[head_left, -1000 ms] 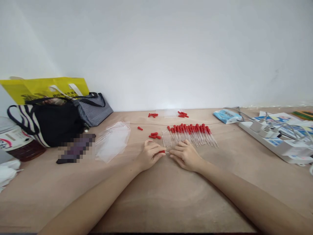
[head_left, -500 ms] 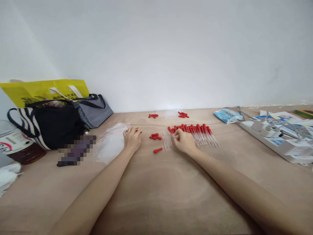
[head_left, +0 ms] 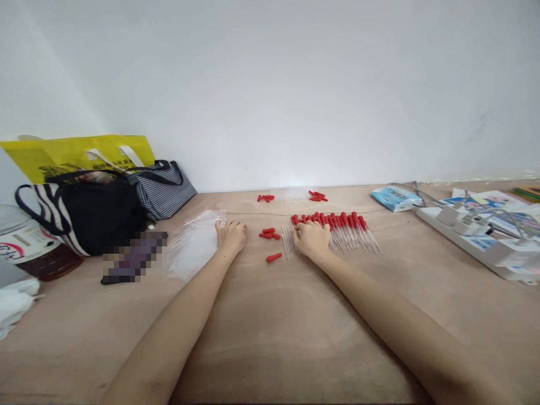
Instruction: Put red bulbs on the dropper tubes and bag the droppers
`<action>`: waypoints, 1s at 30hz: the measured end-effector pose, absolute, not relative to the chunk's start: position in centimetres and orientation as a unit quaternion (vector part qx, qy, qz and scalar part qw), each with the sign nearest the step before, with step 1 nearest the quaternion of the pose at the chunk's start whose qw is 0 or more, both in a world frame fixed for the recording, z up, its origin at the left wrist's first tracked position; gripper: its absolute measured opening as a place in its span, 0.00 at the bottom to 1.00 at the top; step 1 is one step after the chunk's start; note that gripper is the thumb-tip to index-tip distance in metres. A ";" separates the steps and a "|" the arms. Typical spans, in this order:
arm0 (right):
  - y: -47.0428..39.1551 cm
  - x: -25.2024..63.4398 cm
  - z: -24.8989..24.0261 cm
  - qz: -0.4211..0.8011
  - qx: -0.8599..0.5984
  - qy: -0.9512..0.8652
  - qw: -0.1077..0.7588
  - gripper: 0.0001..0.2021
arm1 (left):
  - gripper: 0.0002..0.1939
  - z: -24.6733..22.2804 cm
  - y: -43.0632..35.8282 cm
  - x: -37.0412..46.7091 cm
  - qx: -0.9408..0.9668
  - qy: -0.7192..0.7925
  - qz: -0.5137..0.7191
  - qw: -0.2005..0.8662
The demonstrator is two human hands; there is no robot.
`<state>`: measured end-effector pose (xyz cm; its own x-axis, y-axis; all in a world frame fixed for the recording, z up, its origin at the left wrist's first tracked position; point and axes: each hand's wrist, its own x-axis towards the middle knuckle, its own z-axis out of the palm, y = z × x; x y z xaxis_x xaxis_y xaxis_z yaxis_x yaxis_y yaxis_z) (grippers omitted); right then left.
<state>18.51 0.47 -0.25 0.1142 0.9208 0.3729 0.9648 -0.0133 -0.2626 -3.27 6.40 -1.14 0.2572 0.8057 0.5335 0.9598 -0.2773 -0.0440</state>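
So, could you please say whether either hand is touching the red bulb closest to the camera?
No, that red bulb lies on the table, apart from both the left hand and right hand.

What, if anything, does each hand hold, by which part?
Cannot tell: the left hand, by clear plastic bags, and right hand, at slim clear red-bulbed droppers, hide any hold.

No lettering is legible: print on the yellow bag [head_left: 78,147], bottle label [head_left: 26,241] and blue packet [head_left: 394,199] is unclear.
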 end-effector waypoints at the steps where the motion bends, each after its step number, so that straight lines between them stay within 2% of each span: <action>1: 0.2 18.6 -0.3 -0.055 -0.702 -0.670 0.237 0.14 | 0.12 -1.1 6.4 -3.3 -0.771 -0.569 -0.218 0.184; 6: -1.7 18.0 0.0 -0.044 -0.651 -0.715 0.251 0.14 | 0.11 -0.8 5.6 -3.3 -0.777 -0.541 -0.273 0.170; 10: -2.9 17.0 0.3 0.003 -0.650 -0.734 0.197 0.16 | 0.11 -0.5 3.0 -2.5 -0.798 -0.489 -0.321 0.142; 14: -3.5 16.4 0.5 0.019 -0.670 -0.727 0.146 0.15 | 0.10 -0.4 -0.5 -1.0 -0.892 -0.277 -0.356 0.025; 18: -3.7 16.2 0.7 0.018 -0.677 -0.725 0.124 0.15 | 0.07 -0.5 -2.2 0.1 -0.928 -0.147 -0.341 -0.008; 24: -3.8 16.3 0.7 0.009 -0.674 -0.729 0.118 0.13 | 0.11 -0.9 -1.7 0.2 -0.914 -0.219 -0.339 0.045; 30: -5.1 18.0 0.7 0.025 -0.650 -0.746 0.144 0.11 | 0.10 -0.6 -2.1 0.2 -0.896 -0.285 -0.339 -0.010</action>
<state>18.03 -5.08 0.73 -0.1143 0.9765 0.1830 0.9620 0.1548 -0.2251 0.22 -2.09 -0.56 0.6076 0.5184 0.6018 0.5050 -0.8369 0.2111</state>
